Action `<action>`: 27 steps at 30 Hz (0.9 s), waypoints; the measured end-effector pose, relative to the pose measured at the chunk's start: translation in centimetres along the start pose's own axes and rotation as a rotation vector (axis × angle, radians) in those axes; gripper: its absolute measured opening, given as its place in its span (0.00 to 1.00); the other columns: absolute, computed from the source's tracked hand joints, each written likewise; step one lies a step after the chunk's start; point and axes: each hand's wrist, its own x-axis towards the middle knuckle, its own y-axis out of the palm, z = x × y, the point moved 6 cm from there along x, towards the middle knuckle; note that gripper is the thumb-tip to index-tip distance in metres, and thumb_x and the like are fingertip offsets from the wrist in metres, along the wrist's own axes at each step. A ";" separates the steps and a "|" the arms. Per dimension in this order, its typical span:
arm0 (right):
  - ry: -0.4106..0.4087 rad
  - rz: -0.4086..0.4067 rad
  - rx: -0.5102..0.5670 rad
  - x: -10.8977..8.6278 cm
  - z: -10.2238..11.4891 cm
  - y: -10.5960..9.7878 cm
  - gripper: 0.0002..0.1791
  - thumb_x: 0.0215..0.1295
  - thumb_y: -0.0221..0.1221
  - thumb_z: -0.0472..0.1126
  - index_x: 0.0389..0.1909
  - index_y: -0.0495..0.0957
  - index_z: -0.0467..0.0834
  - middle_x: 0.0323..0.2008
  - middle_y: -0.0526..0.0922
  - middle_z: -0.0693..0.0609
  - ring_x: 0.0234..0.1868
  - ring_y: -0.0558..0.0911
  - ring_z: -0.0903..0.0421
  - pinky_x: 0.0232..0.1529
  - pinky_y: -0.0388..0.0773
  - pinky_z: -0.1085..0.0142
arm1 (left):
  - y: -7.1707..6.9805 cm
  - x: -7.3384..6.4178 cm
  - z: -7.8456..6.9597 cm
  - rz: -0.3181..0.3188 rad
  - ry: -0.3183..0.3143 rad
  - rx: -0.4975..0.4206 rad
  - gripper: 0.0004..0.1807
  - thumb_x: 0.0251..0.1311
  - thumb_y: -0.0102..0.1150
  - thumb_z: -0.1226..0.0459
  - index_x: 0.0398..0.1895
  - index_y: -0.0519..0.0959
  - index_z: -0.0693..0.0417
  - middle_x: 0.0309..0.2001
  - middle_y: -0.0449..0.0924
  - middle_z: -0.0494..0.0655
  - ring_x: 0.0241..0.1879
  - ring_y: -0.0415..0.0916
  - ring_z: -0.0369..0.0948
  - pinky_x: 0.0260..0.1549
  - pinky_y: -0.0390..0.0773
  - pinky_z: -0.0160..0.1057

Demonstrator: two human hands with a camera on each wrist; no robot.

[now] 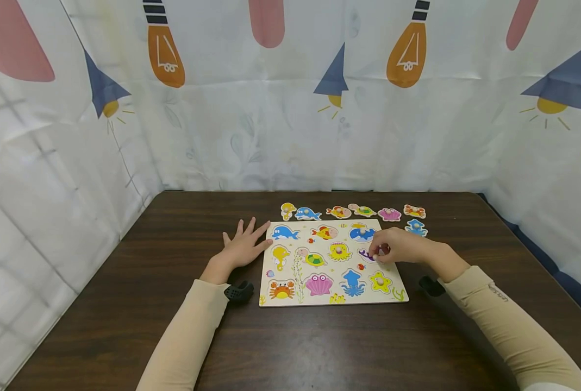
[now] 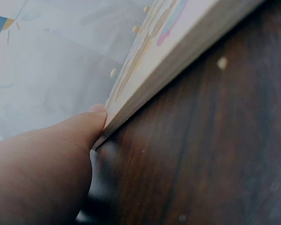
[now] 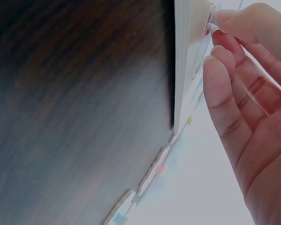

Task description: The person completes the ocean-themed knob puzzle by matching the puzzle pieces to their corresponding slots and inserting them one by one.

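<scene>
A pale wooden puzzle board (image 1: 339, 266) with sea-animal pictures lies on the table. My left hand (image 1: 241, 247) rests at its left side with fingers spread, and in the left wrist view the thumb (image 2: 96, 117) touches the board's edge. Over the right part of the board, my right hand (image 1: 398, 245) pinches a purple sea-animal puzzle piece (image 1: 365, 254) between thumb and index finger. That piece lies at its matching purple spot, partly hidden by the fingers. Nearby on the board are a blue whale (image 1: 362, 234), a yellow octopus (image 1: 339, 251) and a yellow starfish (image 1: 380, 281).
Loose knobbed pieces lie behind the board: a seahorse (image 1: 287, 210), a light-blue whale (image 1: 308, 214), a fish (image 1: 339, 212), a turtle (image 1: 362, 210), a pink shell (image 1: 389, 214) and a crab (image 1: 414, 211). A blue squid (image 1: 416, 227) lies beyond the right hand. A patterned curtain (image 1: 290, 136) hangs behind the table.
</scene>
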 end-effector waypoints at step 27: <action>0.128 -0.469 0.015 -4.7 -4.1 -5.8 0.11 0.69 0.63 0.28 0.50 0.84 0.33 0.43 0.85 0.43 0.37 0.78 0.51 0.32 0.76 0.65 | 0.1 0.0 0.1 0.003 -0.007 -0.006 0.38 0.78 0.43 0.42 0.84 0.50 0.44 0.82 0.36 0.63 0.78 0.26 0.67 0.62 0.28 0.81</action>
